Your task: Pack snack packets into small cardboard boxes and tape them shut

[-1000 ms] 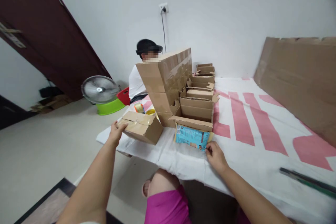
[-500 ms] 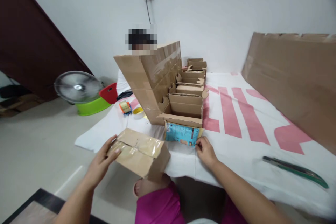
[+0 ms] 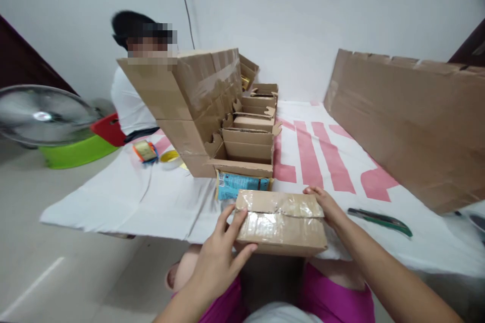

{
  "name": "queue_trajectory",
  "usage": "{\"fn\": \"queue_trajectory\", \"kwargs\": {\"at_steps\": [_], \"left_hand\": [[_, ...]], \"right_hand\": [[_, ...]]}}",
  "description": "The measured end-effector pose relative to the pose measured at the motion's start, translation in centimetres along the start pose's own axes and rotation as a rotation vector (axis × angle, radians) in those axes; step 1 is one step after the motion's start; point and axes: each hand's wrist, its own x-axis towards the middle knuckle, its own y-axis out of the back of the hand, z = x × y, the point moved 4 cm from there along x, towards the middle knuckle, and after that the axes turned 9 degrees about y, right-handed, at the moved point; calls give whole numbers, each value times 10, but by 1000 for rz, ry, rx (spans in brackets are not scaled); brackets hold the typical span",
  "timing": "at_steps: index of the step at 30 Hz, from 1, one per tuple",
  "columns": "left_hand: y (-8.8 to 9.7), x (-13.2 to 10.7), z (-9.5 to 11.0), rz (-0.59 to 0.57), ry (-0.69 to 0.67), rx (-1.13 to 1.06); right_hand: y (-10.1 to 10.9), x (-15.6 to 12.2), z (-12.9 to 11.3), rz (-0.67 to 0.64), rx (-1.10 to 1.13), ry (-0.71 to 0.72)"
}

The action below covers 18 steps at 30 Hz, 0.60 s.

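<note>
A small taped cardboard box (image 3: 281, 222) sits in front of me at the near edge of the white sheet (image 3: 113, 202). My left hand (image 3: 222, 250) grips its left end, thumb on top. My right hand (image 3: 325, 207) holds its right end. Just behind the box lies a blue packet (image 3: 237, 184), in front of a row of open cardboard boxes (image 3: 246, 146).
A stack of closed cartons (image 3: 189, 106) stands left of the open row. Flat cardboard sheets (image 3: 409, 116) lean at the right. A green utility knife (image 3: 381, 219) lies at the right. Tape rolls (image 3: 146, 151), a fan (image 3: 41, 116) and another person (image 3: 131, 101) are at the left.
My left hand has carried the taped box from the left to the middle in front of me. My right hand has left the blue packet and taken the box's right end.
</note>
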Motion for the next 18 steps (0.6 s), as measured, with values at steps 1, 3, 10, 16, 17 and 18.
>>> {"fn": "queue_trajectory", "kwargs": {"at_steps": [1, 3, 10, 16, 17, 18], "left_hand": [[-4, 1, 7, -6, -16, -8], [-12, 5, 18, -9, -48, -24], [-33, 18, 32, 13, -164, -102], [-39, 18, 23, 59, -210, -212], [-38, 18, 21, 73, -224, -248], [-37, 19, 19, 90, -238, -291]], "right_hand": [[21, -2, 2, 6, -49, -7], [61, -8, 7, 7, -175, -17], [158, -43, 31, -54, -731, -129], [165, -61, 53, -243, -1050, -117], [164, -61, 55, -270, -1083, -100], [164, -60, 57, -285, -1096, -90]]}}
